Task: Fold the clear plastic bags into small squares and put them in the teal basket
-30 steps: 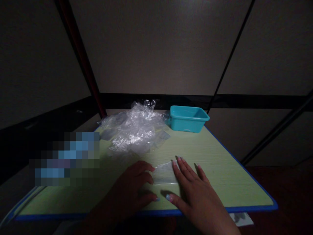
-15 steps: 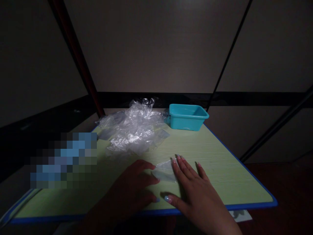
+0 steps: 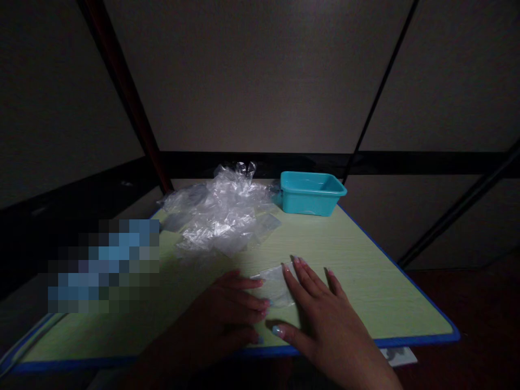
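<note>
A small clear plastic bag lies flat on the table between my hands, near the front edge. My right hand rests palm down over its right end, fingers stretched out and thumb apart. From the left, my left hand reaches over the other end, its fingers extended with the tips on or just above the plastic. The part of the bag beneath my fingers is hidden. Beyond my left hand sits a loose heap of crumpled clear plastic bags.
At the back right of the green table stands a turquoise plastic basin. A pixelated blue patch covers something on the left side. Blue edging runs round the tabletop, and a panelled wall rises behind it.
My left hand's fingers have straightened and come closer together, sliding slightly right over the bag. My right hand stays in nearly the same place.
</note>
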Available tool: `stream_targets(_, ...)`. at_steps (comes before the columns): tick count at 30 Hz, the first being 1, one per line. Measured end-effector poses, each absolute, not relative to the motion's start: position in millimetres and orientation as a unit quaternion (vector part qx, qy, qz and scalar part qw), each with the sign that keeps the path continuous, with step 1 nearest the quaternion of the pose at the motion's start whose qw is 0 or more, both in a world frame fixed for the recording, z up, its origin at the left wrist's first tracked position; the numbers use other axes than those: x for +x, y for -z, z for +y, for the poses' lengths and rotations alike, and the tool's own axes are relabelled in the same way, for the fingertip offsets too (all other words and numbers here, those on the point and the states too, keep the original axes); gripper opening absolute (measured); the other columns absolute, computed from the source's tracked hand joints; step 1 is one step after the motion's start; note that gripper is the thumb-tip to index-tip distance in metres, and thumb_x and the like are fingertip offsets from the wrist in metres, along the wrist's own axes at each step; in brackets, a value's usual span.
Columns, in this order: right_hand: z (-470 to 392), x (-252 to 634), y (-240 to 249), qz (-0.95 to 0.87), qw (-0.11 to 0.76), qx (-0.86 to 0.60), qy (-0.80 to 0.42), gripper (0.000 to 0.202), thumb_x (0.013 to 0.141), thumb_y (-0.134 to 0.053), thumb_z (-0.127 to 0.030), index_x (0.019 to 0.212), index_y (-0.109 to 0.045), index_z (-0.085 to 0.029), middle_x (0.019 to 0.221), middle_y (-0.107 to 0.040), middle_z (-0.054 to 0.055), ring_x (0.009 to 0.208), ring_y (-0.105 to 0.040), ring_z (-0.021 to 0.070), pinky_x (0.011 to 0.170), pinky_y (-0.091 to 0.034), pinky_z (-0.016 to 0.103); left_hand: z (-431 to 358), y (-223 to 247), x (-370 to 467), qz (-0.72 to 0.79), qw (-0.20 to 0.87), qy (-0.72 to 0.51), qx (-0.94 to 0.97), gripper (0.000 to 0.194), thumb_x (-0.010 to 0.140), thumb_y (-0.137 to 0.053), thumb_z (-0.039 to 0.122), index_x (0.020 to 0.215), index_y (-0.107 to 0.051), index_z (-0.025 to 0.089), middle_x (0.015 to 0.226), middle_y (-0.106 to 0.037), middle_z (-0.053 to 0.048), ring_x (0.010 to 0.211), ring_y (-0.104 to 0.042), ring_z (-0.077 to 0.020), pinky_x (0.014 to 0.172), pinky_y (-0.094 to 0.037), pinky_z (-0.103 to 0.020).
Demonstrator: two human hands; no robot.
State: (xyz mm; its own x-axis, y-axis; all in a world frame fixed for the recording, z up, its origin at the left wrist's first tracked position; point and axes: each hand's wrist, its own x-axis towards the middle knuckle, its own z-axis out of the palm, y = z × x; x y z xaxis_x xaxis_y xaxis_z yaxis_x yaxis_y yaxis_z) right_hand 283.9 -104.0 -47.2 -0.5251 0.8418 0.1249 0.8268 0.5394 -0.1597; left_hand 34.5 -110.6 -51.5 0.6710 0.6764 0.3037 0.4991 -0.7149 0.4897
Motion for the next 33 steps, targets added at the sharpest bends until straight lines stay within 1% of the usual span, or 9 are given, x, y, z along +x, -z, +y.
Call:
stream_targets(5, -104.4, 284.5, 47.2, -0.873, 0.083, -0.478, -0.047, 0.082, 0.084, -0.035, -0.071, 0.148, -0.015, -0.023, 0.151, -0.014, 0.01, 0.139, -0.013, 0.0279, 0.109, -0.015, 0.061, -115.1, 48.8, 30.3, 0.353, 0.223, -0.318, 0.851, 0.02, 0.092, -0.051, 0.035, 0.108, -0.059, 0.024, 0.126, -0.059, -0.005, 0.124, -0.046, -0.0222, 0.107, -0.032, -0.042)
stream_targets(10, -103.7, 285.2, 47.6, -0.874, 0.093, -0.475, -0.055, 0.084, 0.084, -0.038, -0.069, 0.148, -0.012, -0.022, 0.151, -0.015, 0.009, 0.139, -0.013, 0.0281, 0.11, -0.013, 0.06, -110.5, 36.0, 43.6, 0.344, 0.163, -0.183, 0.906, 0.06, 0.089, -0.048, 0.057, 0.139, -0.038, 0.024, 0.148, -0.034, -0.008, 0.137, -0.028, -0.0286, 0.113, -0.01, -0.051)
stream_targets(15, -103.7, 286.5, 49.0, -0.876, 0.115, -0.465, -0.065, 0.085, 0.084, -0.044, -0.065, 0.149, -0.006, -0.024, 0.153, -0.013, 0.007, 0.14, -0.012, 0.0269, 0.111, -0.012, 0.06, -108.3, 34.3, 52.8, 0.338, 0.148, -0.13, 0.92, 0.056, 0.089, -0.043, 0.062, 0.136, -0.044, 0.031, 0.143, -0.042, -0.005, 0.134, -0.034, -0.0279, 0.111, -0.015, -0.054)
stream_targets(19, -105.5, 289.0, 50.0, -0.868, 0.158, -0.464, -0.077, 0.086, 0.083, -0.05, -0.061, 0.149, -0.007, -0.025, 0.154, -0.015, 0.007, 0.14, -0.014, 0.0274, 0.11, -0.012, 0.06, -111.1, 34.6, 48.0, 0.338, 0.128, -0.13, 0.923, 0.055, 0.09, -0.044, 0.058, 0.135, -0.045, 0.027, 0.145, -0.039, -0.008, 0.136, -0.03, -0.0285, 0.111, -0.018, -0.052)
stream_targets(21, -104.2, 291.6, 49.9, -0.851, 0.199, -0.478, -0.091, 0.076, 0.087, -0.047, -0.055, 0.148, -0.016, -0.023, 0.153, -0.024, 0.01, 0.139, -0.02, 0.0281, 0.11, -0.016, 0.059, -111.5, 35.4, 45.8, 0.342, 0.107, -0.152, 0.921, 0.054, 0.091, -0.046, 0.054, 0.135, -0.044, 0.025, 0.146, -0.037, -0.01, 0.136, -0.03, -0.0296, 0.11, -0.021, -0.052)
stream_targets(23, -100.3, 296.1, 49.7, -0.815, 0.263, -0.506, -0.101, 0.056, 0.092, -0.041, -0.047, 0.14, -0.036, -0.018, 0.143, -0.042, 0.013, 0.132, -0.035, 0.0277, 0.107, -0.027, 0.053, -110.2, 35.0, 46.7, 0.347, 0.091, -0.165, 0.919, 0.051, 0.091, -0.048, 0.051, 0.134, -0.046, 0.024, 0.146, -0.037, -0.011, 0.134, -0.032, -0.0303, 0.109, -0.023, -0.053)
stream_targets(26, -91.2, 306.2, 50.8, -0.753, 0.344, -0.554, -0.083, 0.035, 0.093, -0.036, -0.037, 0.11, -0.058, -0.016, 0.107, -0.063, 0.014, 0.104, -0.055, 0.0253, 0.091, -0.043, 0.042, -103.8, 28.8, 54.3, 0.335, 0.084, -0.168, 0.923, 0.044, 0.089, -0.052, 0.047, 0.125, -0.054, 0.022, 0.139, -0.045, -0.012, 0.129, -0.04, -0.0297, 0.107, -0.026, -0.052)
stream_targets(29, -83.6, 315.1, 53.8, -0.723, 0.355, -0.59, -0.055, 0.029, 0.091, -0.036, -0.035, 0.092, -0.06, -0.018, 0.087, -0.063, 0.011, 0.085, -0.057, 0.0246, 0.078, -0.045, 0.039, -91.3, 19.5, 63.3, 0.294, 0.082, -0.183, 0.934, 0.036, 0.087, -0.056, 0.044, 0.112, -0.063, 0.019, 0.126, -0.056, -0.012, 0.117, -0.049, -0.0281, 0.103, -0.032, -0.048)
stream_targets(33, -79.7, 316.6, 57.9, -0.716, 0.318, -0.62, -0.033, 0.022, 0.087, -0.044, -0.036, 0.081, -0.058, -0.02, 0.078, -0.061, 0.009, 0.078, -0.054, 0.0275, 0.069, -0.042, 0.041, -72.1, 18.4, 66.2, 0.23, 0.091, -0.208, 0.946, 0.031, 0.086, -0.056, 0.041, 0.103, -0.067, 0.017, 0.111, -0.062, -0.011, 0.102, -0.056, -0.0256, 0.092, -0.041, -0.041)
